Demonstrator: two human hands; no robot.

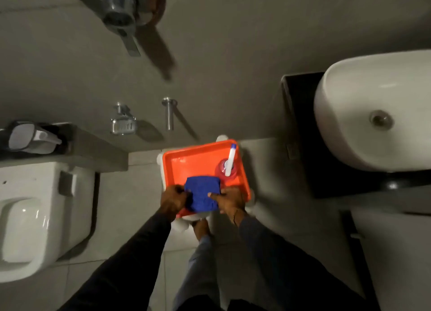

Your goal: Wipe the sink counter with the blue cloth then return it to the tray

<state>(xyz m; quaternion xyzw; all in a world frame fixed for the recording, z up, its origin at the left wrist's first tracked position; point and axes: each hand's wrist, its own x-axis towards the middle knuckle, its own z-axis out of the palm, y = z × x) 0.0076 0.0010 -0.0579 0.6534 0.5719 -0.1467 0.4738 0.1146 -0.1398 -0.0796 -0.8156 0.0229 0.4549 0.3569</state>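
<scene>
Blue cloth (pixel 202 193): folded, over orange tray (pixel 198 158); left hand (pixel 173 198) and right hand (pixel 229 200) pinch opposite edges; sink worktop (pixel 300 133) lies rightward.

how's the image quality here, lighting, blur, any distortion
Head view: dim, greyish light; wide-angle bending curves the basin and toilet toward the edges; long shadows trail from the wall fittings; soft overall, yet the blue cloth in both hands and the orange tray read clearly.

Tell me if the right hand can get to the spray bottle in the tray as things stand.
Probably yes. The spray bottle stands uncovered in the orange tray, just beyond the right hand, but that hand is on the blue cloth and must let go first.
</scene>
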